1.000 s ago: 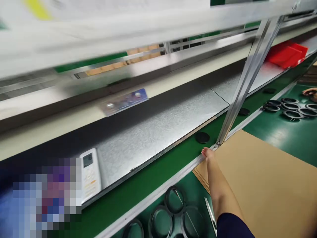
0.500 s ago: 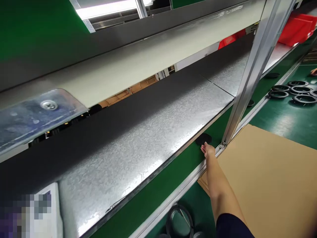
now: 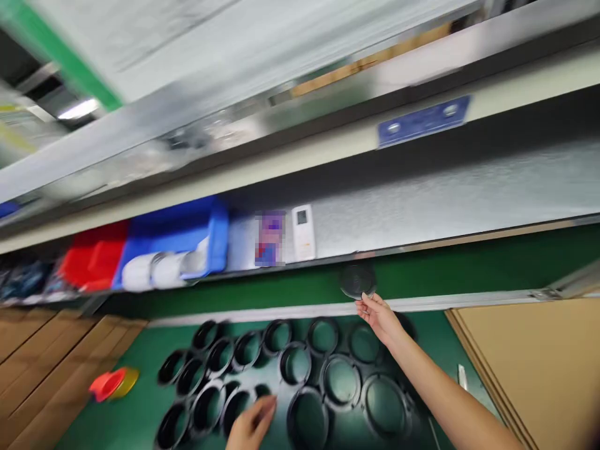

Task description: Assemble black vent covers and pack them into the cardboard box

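Note:
A thin, round black disc [image 3: 357, 280] is pinched at its lower edge by my right hand [image 3: 377, 315], in front of the green surface below the shelf edge. My left hand [image 3: 250, 425] is low in the view, over the black rings, its thumb and finger curled together with no object visible between them. Several black rings [image 3: 341, 380] lie in rough rows on the green tabletop [image 3: 140, 381], around and beyond my left hand. Motion blurs the left hand slightly.
On the metal shelf [image 3: 422, 206] stand a white remote control [image 3: 304, 232], a blue bin [image 3: 218, 237] with white rolls, and a red bin [image 3: 94, 259]. Cardboard sheets [image 3: 534, 362] lie at right, cardboard boxes [image 3: 51, 362] at left. A yellow-and-red roll [image 3: 115, 383] sits near the boxes.
The view has swung left, bringing the rows of rings and the bins into sight. My right hand, earlier at a black disc beside the upright post, now holds a disc. My left hand has appeared.

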